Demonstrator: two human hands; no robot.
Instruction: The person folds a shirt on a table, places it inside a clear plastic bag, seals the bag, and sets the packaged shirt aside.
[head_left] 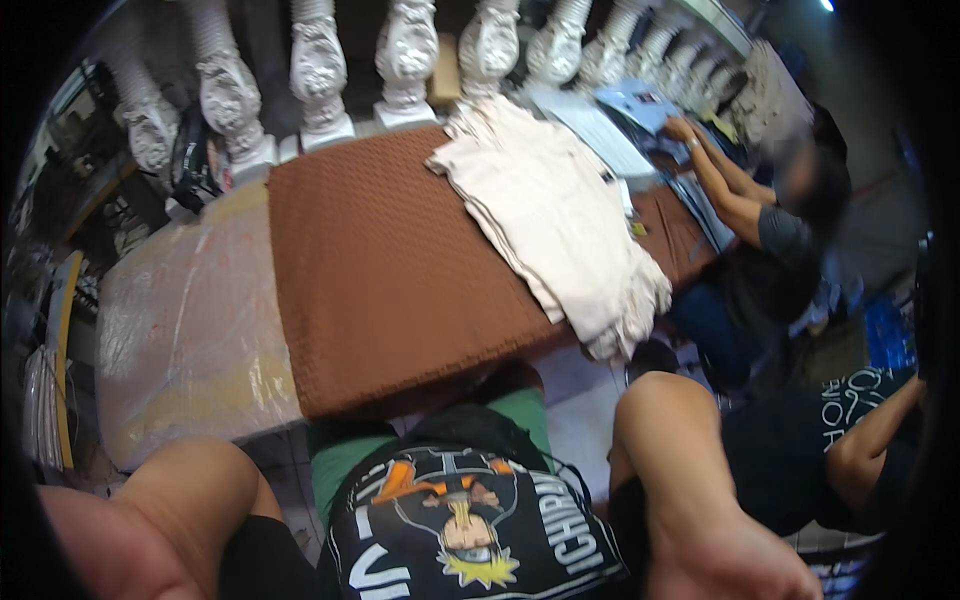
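Observation:
Both of my arms are bent, with the elbows forward and the hands raised close to the view's lower edge. My left hand (110, 548) is at the lower left, blurred, and its fingers run out of the picture. At the lower right, my right hand (728, 562) shows its wrist and heel, while its fingers are cut off. Whether either holds anything is hidden. In front of me, a flat pile of cream shirts (545, 210) lies across a brown textured cloth (390, 270) and hangs over the table's near edge. Neither hand touches the pile.
Clear plastic wrap (195, 320) covers the table's left part. White carved balusters (405, 60) line the far side. At the right, another person's hands (682, 130) are at a light blue folded garment (635, 103). A second person's arm (868, 440) is close on my right.

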